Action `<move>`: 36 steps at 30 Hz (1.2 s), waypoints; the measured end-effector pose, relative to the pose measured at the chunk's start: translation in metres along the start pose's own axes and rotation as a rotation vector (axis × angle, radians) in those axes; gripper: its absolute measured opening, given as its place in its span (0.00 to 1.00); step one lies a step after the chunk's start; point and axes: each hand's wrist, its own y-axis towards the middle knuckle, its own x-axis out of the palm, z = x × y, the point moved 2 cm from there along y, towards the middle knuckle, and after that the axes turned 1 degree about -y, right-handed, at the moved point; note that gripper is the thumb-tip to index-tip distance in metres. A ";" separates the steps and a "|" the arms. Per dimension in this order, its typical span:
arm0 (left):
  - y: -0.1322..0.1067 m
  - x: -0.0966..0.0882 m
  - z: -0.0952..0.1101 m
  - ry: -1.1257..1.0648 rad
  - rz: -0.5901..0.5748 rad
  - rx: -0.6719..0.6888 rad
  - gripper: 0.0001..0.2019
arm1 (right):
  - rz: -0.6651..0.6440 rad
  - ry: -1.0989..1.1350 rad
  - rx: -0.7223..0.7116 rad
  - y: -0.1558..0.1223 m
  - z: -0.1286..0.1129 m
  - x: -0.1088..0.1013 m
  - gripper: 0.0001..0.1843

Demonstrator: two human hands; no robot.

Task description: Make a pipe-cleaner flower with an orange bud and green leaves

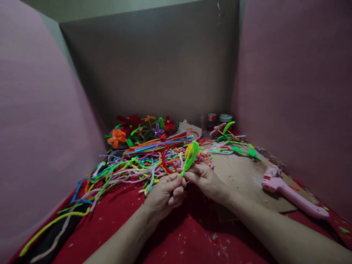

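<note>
Between my hands is a bright green pipe-cleaner leaf (191,157), pointing up and away, its twisted lower end pinched in my fingers. My left hand (169,191) grips the bottom of the twist with thumb and forefinger, the other fingers curled in. My right hand (205,179) is closed on the twist from the right, just above the left fingertips. An orange-yellow fuzzy piece (188,150) shows partly behind the leaf; I cannot tell whether it is joined to it. Just beyond my hands spreads a tangle of coloured pipe cleaners (129,168), with a red curled one (164,161) close by.
A pink glue gun (294,194) lies on a cardboard sheet (233,176) at the right. Finished pipe-cleaner flowers (117,138) stand at the back left, and jars (225,118) at the back. Scraps dot the red cloth (110,227). Panels enclose both sides and the back.
</note>
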 end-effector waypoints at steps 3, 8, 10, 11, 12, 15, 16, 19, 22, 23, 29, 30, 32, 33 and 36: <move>0.000 -0.003 0.000 -0.024 -0.023 -0.009 0.07 | -0.012 0.051 -0.001 -0.001 -0.002 0.002 0.13; 0.001 0.002 0.003 0.064 -0.003 0.000 0.09 | 0.048 0.155 0.069 -0.004 0.002 0.006 0.15; 0.002 0.004 0.003 0.206 0.053 0.047 0.11 | 0.072 0.148 0.088 -0.005 0.004 0.006 0.16; 0.002 0.004 0.003 0.303 0.099 0.082 0.12 | 0.089 0.129 0.090 -0.005 0.005 0.006 0.16; 0.003 0.005 0.002 0.408 0.151 0.116 0.13 | 0.107 0.105 0.086 -0.006 0.004 0.005 0.16; 0.002 0.005 -0.001 0.714 0.290 0.240 0.12 | 0.142 0.038 0.052 -0.006 0.002 0.004 0.16; 0.001 0.005 -0.001 0.812 0.323 0.299 0.11 | 0.145 0.021 0.040 -0.005 0.001 0.004 0.15; -0.005 0.007 0.006 1.019 0.416 0.481 0.09 | 0.152 -0.022 0.000 -0.006 -0.003 0.004 0.15; -0.011 0.006 0.023 0.865 0.500 0.590 0.08 | 0.144 -0.091 -0.007 -0.007 -0.005 0.007 0.15; -0.012 0.006 0.029 0.765 0.501 0.605 0.10 | 0.124 -0.110 0.001 -0.008 -0.005 0.009 0.16; -0.018 0.006 0.051 0.462 0.341 0.631 0.23 | -0.052 -0.132 -0.028 -0.016 -0.012 0.023 0.15; -0.019 0.006 0.052 0.484 0.326 0.628 0.24 | -0.074 -0.145 -0.028 -0.017 -0.013 0.025 0.14; -0.021 0.008 0.051 0.588 0.297 0.630 0.20 | -0.097 -0.162 -0.018 -0.018 -0.014 0.028 0.14; -0.022 0.009 0.050 0.651 0.284 0.643 0.16 | -0.100 -0.159 -0.012 -0.019 -0.014 0.028 0.13; -0.024 0.012 0.047 0.789 0.291 0.718 0.05 | -0.094 -0.112 0.005 -0.018 -0.014 0.029 0.12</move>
